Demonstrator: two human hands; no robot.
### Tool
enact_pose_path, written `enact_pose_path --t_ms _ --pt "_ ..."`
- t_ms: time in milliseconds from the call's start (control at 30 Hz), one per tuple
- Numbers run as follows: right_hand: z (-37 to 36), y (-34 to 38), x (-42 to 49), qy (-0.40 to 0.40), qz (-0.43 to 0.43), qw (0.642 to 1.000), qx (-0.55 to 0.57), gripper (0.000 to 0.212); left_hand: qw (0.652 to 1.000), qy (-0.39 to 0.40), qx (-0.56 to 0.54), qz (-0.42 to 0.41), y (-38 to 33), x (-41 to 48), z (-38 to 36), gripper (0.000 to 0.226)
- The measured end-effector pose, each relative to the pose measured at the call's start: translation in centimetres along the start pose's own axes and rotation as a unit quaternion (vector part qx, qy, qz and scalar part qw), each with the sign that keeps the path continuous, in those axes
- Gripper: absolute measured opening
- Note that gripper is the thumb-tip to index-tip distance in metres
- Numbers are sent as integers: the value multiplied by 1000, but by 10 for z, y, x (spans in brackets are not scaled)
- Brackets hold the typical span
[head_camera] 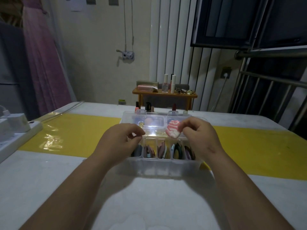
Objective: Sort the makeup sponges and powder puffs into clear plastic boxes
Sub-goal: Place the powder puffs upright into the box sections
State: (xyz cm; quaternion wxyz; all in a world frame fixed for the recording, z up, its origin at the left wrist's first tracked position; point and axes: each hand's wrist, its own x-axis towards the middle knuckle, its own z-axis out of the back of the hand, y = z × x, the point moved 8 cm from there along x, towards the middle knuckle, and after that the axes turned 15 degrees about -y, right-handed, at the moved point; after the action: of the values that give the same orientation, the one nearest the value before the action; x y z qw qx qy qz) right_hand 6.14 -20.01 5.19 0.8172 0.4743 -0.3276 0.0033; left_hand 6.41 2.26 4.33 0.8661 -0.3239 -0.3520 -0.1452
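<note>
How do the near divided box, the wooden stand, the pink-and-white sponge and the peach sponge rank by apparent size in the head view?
1. divided box.
2. wooden stand, shrunk by distance.
3. pink-and-white sponge, pinched by the right hand.
4. peach sponge, farther back, so less sure.

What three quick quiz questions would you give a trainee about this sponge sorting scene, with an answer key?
1. True or false: the lid of the clear box is shut.
2. What does the right hand pinch? A) a brush B) the pink-and-white sponge C) nothing
3. Fill in: the box lies partly on a glossy ____ strip.
Key: 1 false, the lid stands open behind the compartments; 2 B; 3 yellow.
</note>
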Motion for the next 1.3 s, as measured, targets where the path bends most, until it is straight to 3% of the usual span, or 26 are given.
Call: enact_pose_path --t_ms 167,367,567,733,867,1067,1200,1300 --pt "18 -16 10 -73 -20 997 -27 25 995 46 77 -39 2 0 -9 15" --pt "29 -17 10 -115 -31 992 -48 47 996 56 65 -18 10 -1 -13 17" --pt "34 -13 8 -140 -26 989 -43 47 997 57 52 -11 9 -1 -13 21" --pt "6 0 -1 -47 -6 999 -5 36 990 72 98 -67 -4 -2 -12 28" --pt "-16 6 -9 22 20 1000 0 31 980 123 112 -109 -13 -6 -20 48" --pt "-33 11 -18 78 51 995 -23 18 964 185 148 -124 -13 -12 -30 54" --pt "-40 17 -24 91 79 991 -57 15 962 177 156 -136 -13 -12 -29 72" --pt "-45 23 -29 110 108 983 -100 11 966 173 144 -131 -12 -11 -29 72"
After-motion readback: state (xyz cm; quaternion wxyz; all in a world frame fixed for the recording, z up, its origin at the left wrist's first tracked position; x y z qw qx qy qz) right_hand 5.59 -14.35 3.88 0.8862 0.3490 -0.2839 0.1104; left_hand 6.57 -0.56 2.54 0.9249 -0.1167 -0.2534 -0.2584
